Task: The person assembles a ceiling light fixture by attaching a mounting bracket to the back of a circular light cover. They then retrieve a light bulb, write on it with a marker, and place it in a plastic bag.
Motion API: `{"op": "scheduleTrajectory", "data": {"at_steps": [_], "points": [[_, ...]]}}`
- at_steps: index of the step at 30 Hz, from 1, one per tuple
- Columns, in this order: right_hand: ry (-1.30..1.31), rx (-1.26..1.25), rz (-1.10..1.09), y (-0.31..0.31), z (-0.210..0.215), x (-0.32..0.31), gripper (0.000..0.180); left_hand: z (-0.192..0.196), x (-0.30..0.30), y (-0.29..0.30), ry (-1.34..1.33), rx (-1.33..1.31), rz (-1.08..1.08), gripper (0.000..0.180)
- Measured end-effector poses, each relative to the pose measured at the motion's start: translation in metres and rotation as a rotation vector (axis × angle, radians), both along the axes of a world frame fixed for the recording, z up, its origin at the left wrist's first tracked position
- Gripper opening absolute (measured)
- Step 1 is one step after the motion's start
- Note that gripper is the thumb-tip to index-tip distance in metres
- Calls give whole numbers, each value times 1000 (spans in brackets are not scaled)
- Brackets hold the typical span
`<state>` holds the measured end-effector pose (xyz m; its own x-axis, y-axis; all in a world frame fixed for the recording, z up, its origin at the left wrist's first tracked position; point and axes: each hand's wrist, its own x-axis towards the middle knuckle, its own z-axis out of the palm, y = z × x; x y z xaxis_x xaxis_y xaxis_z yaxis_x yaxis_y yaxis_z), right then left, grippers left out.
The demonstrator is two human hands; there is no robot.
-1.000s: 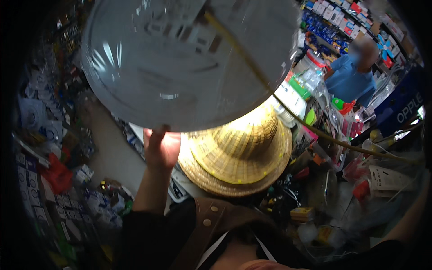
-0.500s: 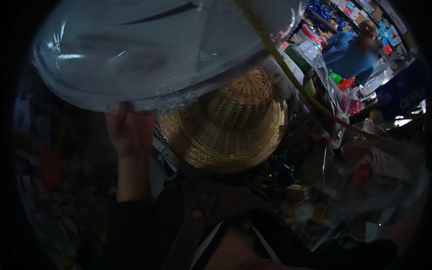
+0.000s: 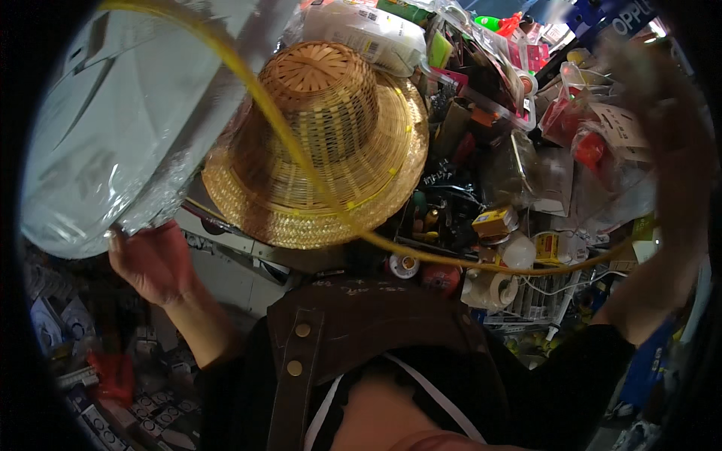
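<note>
My left hand (image 3: 154, 263) is closed on the lower edge of a large grey-white item (image 3: 113, 143) with a rounded end, wrapped in clear plastic; its kind I cannot make out. Raised at the far right is my right hand (image 3: 650, 86), blurred, with its fingers smeared by motion. A thin yellow strip (image 3: 289, 146) arches across the view from the upper left, in front of a woven straw hat (image 3: 323, 143), toward my right forearm. Whether it is a strap or a tube, I cannot tell. The hat sits crown up, right of the wrapped item.
Packed goods crowd the right side: a clear plastic bin (image 3: 519, 105), a yellow box (image 3: 495, 222), a tape roll (image 3: 499, 292) and bagged items (image 3: 594, 143). A white plastic package (image 3: 368, 34) lies behind the hat. Small boxes (image 3: 158, 410) and a red bag (image 3: 113, 376) fill the lower left.
The wrapped item and my left hand have moved left and lower in view. My right hand has appeared at the upper right. The person in blue has left the view, which is brighter.
</note>
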<state>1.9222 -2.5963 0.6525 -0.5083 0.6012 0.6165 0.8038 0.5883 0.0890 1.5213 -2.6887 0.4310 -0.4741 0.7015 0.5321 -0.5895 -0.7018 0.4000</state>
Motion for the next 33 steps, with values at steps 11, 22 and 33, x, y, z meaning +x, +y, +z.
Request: {"op": "scheduleTrajectory", "data": {"at_steps": [11,22,33], "points": [[-451,-199,94,78,-247,2,47,-26,14,-3,-134,-345,94,60],[222,-214,534,1,-126,-219,20,-46,-19,-11,-74,-358,4,59],[298,-238,493,54,-134,-331,19,-41,-73,-16,-29,-376,-9,57]]}}
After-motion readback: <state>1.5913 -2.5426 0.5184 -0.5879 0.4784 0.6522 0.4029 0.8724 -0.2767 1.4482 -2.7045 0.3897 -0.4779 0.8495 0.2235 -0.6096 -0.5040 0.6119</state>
